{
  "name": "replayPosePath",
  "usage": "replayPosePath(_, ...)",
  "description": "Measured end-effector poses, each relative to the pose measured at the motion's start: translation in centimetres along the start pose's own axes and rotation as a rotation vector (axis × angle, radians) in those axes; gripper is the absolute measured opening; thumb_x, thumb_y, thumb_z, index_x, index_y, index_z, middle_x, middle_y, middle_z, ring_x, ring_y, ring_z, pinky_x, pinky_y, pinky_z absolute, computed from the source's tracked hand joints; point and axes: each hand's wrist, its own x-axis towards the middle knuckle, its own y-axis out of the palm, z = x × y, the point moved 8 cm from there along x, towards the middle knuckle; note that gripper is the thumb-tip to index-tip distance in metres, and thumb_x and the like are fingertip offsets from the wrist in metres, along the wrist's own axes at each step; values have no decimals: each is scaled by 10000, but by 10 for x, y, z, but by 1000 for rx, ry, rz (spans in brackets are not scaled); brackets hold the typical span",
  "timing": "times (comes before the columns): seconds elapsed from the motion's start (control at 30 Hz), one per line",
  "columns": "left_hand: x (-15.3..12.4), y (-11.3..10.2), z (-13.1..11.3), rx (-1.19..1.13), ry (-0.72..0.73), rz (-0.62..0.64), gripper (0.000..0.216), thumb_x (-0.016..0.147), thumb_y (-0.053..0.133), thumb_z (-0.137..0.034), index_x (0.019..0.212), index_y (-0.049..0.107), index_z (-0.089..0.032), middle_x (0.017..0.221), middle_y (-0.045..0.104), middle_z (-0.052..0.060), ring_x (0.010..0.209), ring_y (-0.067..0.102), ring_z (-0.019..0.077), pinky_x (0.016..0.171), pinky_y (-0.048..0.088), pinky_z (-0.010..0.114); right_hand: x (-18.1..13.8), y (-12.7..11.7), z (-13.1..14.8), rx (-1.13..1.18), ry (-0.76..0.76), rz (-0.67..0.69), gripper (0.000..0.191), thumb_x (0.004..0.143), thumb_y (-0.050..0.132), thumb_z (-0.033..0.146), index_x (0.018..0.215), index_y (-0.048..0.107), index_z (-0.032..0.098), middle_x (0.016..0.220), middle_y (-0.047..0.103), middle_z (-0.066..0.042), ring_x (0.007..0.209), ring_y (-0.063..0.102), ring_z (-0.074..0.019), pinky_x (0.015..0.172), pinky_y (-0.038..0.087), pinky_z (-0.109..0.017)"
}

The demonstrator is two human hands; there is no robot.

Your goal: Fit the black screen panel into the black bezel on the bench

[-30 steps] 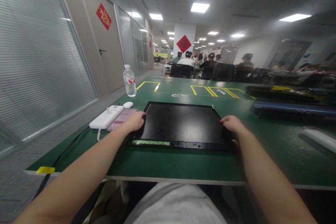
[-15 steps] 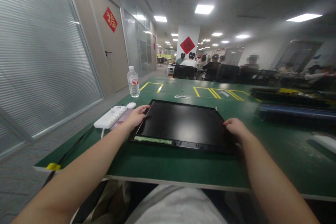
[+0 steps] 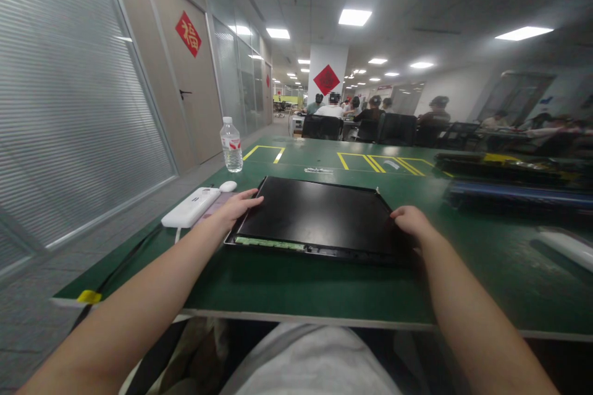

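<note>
A black flat display panel (image 3: 315,210) lies on the green table in front of me, its wide face up. A green circuit strip (image 3: 271,244) runs along the left part of its near edge. My left hand (image 3: 238,207) rests at the panel's left edge with fingers stretched out and apart, touching the rim. At the opposite side, my right hand (image 3: 410,222) is closed on the panel's right edge, with finger and thumb pinched together. The underside of the panel and some of my right fingers are hidden.
Left of the panel are a white power bank (image 3: 191,207) with a cable and a small white case (image 3: 228,186). A water bottle (image 3: 231,145) stands behind them. Long dark parts (image 3: 514,191) lie at right, near a white object (image 3: 565,247). People sit farther back.
My left fingers have loosened from a pinch and stretched out along the panel's left edge. The panel's left side looks slightly shifted against its rim. My right hand keeps its grip.
</note>
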Motion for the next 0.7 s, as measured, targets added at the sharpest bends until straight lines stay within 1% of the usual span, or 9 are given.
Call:
replayPosePath(0.07,-1,1,2,30,-27,27,874,741,799,-8,1533,452,-136,780,779,106,575,732,250,521,615,326,0,1,0,-7,-5,3,373,726,601,13,977,827,172,1067,781,-118,1018,724,-266,845,530,-293)
replayPosePath(0.13,-1,1,3,42,-35,51,907,706,822,-4,1527,461,-141,799,784,116,590,738,263,529,623,344,0,1,0,-16,-10,5,377,730,596,16,983,827,173,1076,780,-119,1028,724,-271,852,531,-301)
replayPosePath(0.27,-1,4,4,55,-39,122,768,661,843,-16,1382,600,-121,809,786,128,614,746,272,559,636,356,1,0,1,-30,-16,4,385,729,596,19,993,826,176,1086,780,-116,1034,725,-274,854,536,-306)
replayPosePath(0.37,-1,2,5,100,-33,112,668,626,857,-26,1258,665,-127,777,782,113,578,735,268,532,622,342,0,-1,2,-32,-21,-2,376,712,606,11,973,827,167,1049,786,-120,995,734,-267,834,542,-296)
replayPosePath(0.43,-1,2,5,115,-23,98,644,619,856,-27,1227,673,-136,768,782,100,566,731,267,525,620,345,-1,-1,3,-30,-18,-8,369,707,611,9,962,828,164,1023,789,-121,970,739,-260,818,545,-286)
replayPosePath(0.57,-6,5,3,88,-10,90,640,647,825,-7,1252,663,-144,790,787,91,607,746,264,558,633,348,-1,-2,3,-35,-12,-16,364,728,603,21,966,832,175,1040,787,-117,984,737,-257,804,541,-274)
replayPosePath(0.7,-12,7,-4,40,13,61,659,707,763,25,1333,626,-127,791,787,98,618,748,238,566,631,309,0,0,2,-44,-20,-3,360,750,594,34,984,832,170,1051,786,-119,1000,732,-258,808,536,-273)
